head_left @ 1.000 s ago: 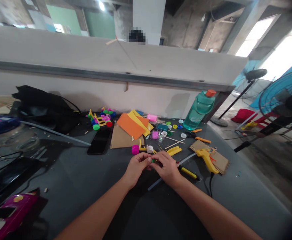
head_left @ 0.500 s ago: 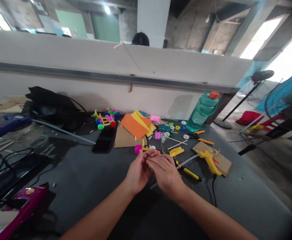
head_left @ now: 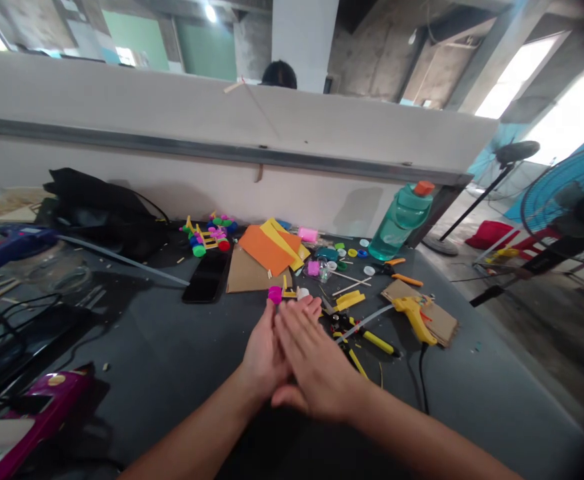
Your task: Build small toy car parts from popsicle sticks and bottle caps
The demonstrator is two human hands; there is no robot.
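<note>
My left hand (head_left: 263,353) and my right hand (head_left: 312,360) are pressed palm to palm above the dark table, the right lying over the left with its fingers stretched out. Nothing shows between them, though the palms are hidden. Just beyond the fingertips lie a magenta wheel (head_left: 275,294) and a small yellow piece (head_left: 289,291). To the right of my hands are yellow-handled pliers (head_left: 379,342) and a yellow glue gun (head_left: 415,316) with a clear glue stick.
A black phone (head_left: 205,279), cardboard with orange paper (head_left: 266,249), bottle caps and toy cars (head_left: 206,239) lie further back. A green bottle (head_left: 401,223) stands back right. A purple glue gun (head_left: 45,413) is front left, a dark blue one (head_left: 15,245) further back.
My right hand has flattened and slid left over my left hand, its fingers straighter. The pliers beside them show more. The view has shifted slightly.
</note>
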